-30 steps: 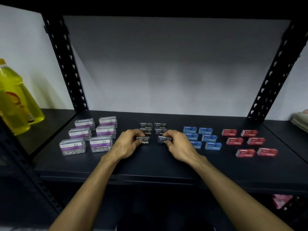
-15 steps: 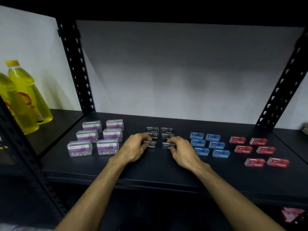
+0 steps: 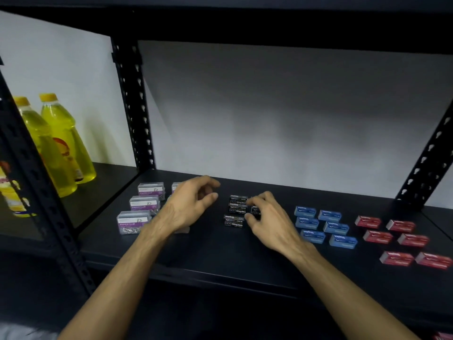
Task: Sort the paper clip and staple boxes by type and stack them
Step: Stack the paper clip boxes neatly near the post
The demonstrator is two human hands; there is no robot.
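Four groups of small boxes lie on the black shelf (image 3: 220, 258). At the left are clear paper clip boxes with purple labels (image 3: 133, 220), in the middle black staple boxes (image 3: 234, 220), then blue staple boxes (image 3: 318, 225) and red staple boxes (image 3: 397, 239). My left hand (image 3: 188, 204) hovers above the paper clip boxes with fingers loosely curled and apart, holding nothing and hiding part of that group. My right hand (image 3: 269, 219) covers the right column of black boxes, thumb and fingers pinching one black staple box (image 3: 255, 212).
Yellow bottles (image 3: 61, 143) stand on the neighbouring shelf at the left. Perforated black uprights rise at the back left (image 3: 133, 106) and back right (image 3: 431, 158). A white wall closes the back. Bare shelf lies in front of the boxes.
My left hand has let go of the front left black box and risen leftward over the paper clip boxes. My right hand stays on the right black boxes. The view has shifted.
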